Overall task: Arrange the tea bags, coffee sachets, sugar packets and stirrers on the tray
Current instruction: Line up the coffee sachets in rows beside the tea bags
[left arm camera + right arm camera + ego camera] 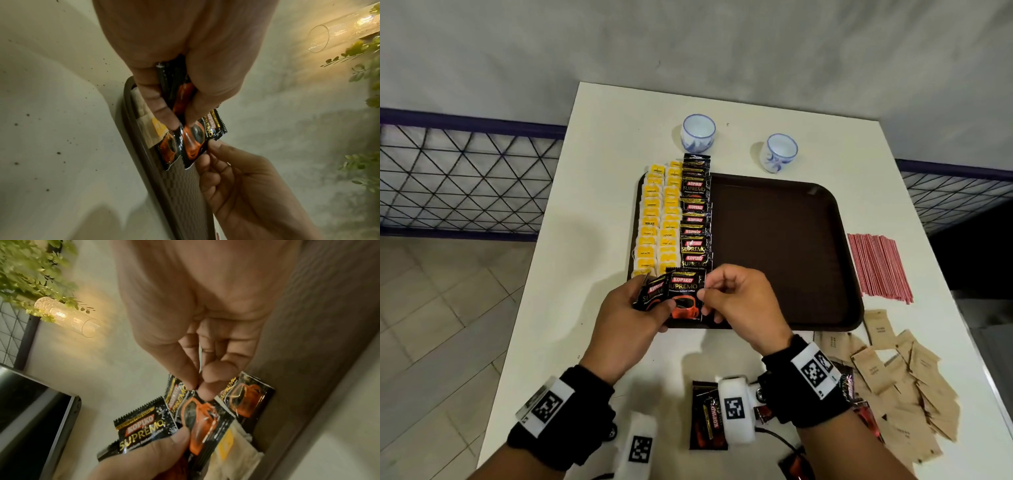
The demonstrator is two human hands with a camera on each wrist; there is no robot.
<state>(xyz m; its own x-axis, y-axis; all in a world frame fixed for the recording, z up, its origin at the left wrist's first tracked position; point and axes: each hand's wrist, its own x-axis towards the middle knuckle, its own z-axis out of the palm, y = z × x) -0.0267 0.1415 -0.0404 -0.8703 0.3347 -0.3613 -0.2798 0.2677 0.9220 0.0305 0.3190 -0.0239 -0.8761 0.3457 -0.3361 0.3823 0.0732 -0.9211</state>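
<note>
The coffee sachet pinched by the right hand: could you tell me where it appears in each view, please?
Head: coffee sachet at lower centre, over the tray's near edge.
Left wrist: centre, below the left fingers.
Right wrist: lower centre.
Shared landmark: the brown tray.

Coffee sachets (686, 297) glossy foil; sugar packets (887, 373) matt paper; tray (784, 246) textured plastic.

Even, dim indoor light overhead; warm glow and blur at the wrists

The head view is sharp at centre, its edges bowed by the wide lens, and soft shadows fall beneath both hands onto the white table (599, 164). In both wrist views the near palms are blurred, and a warm yellow glow spreads from a glass lamp (68, 318) (slightly blown out), with the foliage (30, 264) beside it smeared.
</note>
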